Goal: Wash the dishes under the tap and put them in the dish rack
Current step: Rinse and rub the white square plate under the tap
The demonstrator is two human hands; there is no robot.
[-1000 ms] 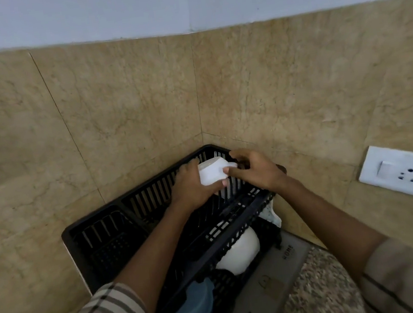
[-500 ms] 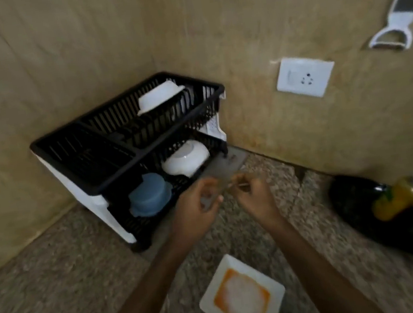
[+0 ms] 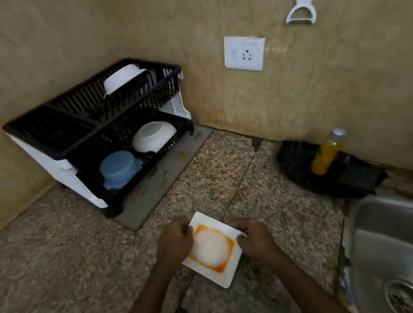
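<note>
Square white plate (image 3: 211, 249) with orange-stained centre lies on the speckled granite counter (image 3: 57, 270) nearest you; your left hand (image 3: 174, 243) and right hand (image 3: 254, 237) pinch its opposite edges. Beyond stands the black two-tier plastic dish rack (image 3: 96, 134), holding bowls.

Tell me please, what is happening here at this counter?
A person is doing dishes. Both hands, left hand and right hand, grip a square white plate stained orange, lying on the counter. The dish rack already holds three bowls. The sink is at the right.
</note>
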